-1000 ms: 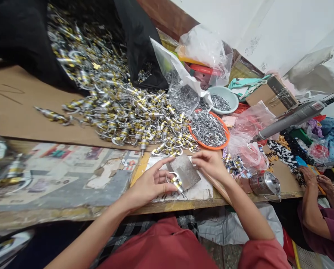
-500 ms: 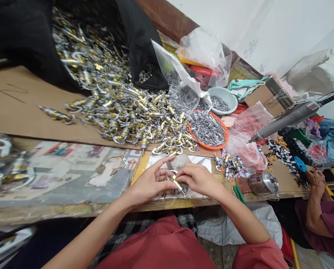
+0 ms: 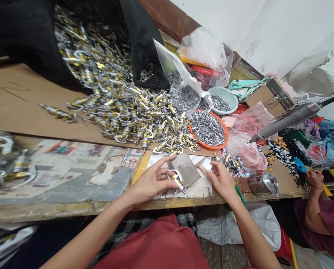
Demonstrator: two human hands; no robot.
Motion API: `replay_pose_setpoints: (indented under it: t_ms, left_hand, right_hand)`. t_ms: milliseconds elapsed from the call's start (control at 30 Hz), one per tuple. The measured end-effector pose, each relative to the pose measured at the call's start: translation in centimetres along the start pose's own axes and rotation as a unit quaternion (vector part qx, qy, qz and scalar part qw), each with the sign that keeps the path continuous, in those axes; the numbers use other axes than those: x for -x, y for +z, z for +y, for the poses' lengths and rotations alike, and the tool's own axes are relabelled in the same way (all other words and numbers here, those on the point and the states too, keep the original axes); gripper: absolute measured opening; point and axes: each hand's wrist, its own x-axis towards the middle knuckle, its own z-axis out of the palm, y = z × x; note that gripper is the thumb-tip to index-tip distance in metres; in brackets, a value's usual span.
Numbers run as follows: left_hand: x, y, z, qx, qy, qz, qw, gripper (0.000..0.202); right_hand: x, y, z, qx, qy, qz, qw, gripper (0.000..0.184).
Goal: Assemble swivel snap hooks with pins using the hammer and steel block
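Note:
My left hand [image 3: 151, 181] pinches a silver-and-gold metal clasp [image 3: 177, 179] and holds it down on a small grey metal plate [image 3: 187, 169] near the table's front edge. My right hand [image 3: 221, 178] hovers just right of the plate with fingers spread and nothing in them. It lies over a wooden-handled tool [image 3: 203, 167] whose blade rests on white paper. A big heap of similar clasps [image 3: 122, 104] spills from a black bag [image 3: 139, 41] behind.
An orange bowl [image 3: 223, 140] and a pale bowl [image 3: 229, 96] hold small metal parts. Plastic bags, a small steel cup [image 3: 263, 184] and a grey power tool [image 3: 290, 117] crowd the right. Another person's hand [image 3: 314, 179] rests at the far right.
My right hand left the clasp and moved right, opening up. The grey plate is uncovered again. My left hand stayed on the clasp.

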Motion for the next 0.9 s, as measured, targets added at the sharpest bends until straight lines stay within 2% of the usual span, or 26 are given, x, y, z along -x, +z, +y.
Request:
replay_pose_setpoints:
  t_ms: [67,133,200,267,333,500,567,633,733,900]
  left_hand:
    - [0.0,0.0,0.1,-0.005,-0.006,0.004,1.000,0.089]
    - [0.0,0.1,0.2,-0.011,-0.012,0.006,1.000,0.087]
    - [0.1,0.0,0.3,-0.012,-0.014,0.007,1.000,0.085]
    - [0.1,0.0,0.2,-0.010,-0.013,0.006,1.000,0.085]
    - [0.0,-0.1,0.1,-0.009,-0.010,0.003,1.000,0.085]
    - [0.0,-0.1,0.0,-0.010,-0.005,0.008,1.000,0.085]
    - [0.0,0.0,0.1,-0.010,-0.002,0.010,1.000,0.084]
    - [0.1,0.1,0.0,-0.011,0.003,0.013,1.000,0.084]
    - [0.1,0.1,-0.1,-0.018,0.012,0.021,1.000,0.084]
    - [-0.1,0.1,-0.1,-0.016,0.018,0.025,0.999,0.083]
  right_hand:
    - [1.3,0.0,1.3,0.106,-0.004,-0.048,0.993,0.028]
    - [2.1,0.2,1.9,0.148,-0.004,-0.072,0.986,0.024]
    - [2.5,0.2,1.8,0.124,0.008,-0.064,0.990,0.023]
    - [2.5,-0.1,1.0,0.073,0.008,-0.023,0.997,0.024]
    - [2.6,-0.8,-0.4,0.038,-0.032,0.017,0.999,0.026]
    - [3.2,-2.4,-4.0,0.039,-0.195,-0.012,0.980,0.042]
    - [3.4,-2.5,-4.7,0.040,-0.229,0.016,0.972,0.049]
    - [3.5,-2.4,-4.8,0.050,-0.237,0.021,0.970,0.052]
    - [3.7,-2.1,-4.7,0.082,-0.216,-0.031,0.972,0.053]
    - [4.7,-1.7,-4.4,0.044,-0.197,-0.005,0.979,0.052]
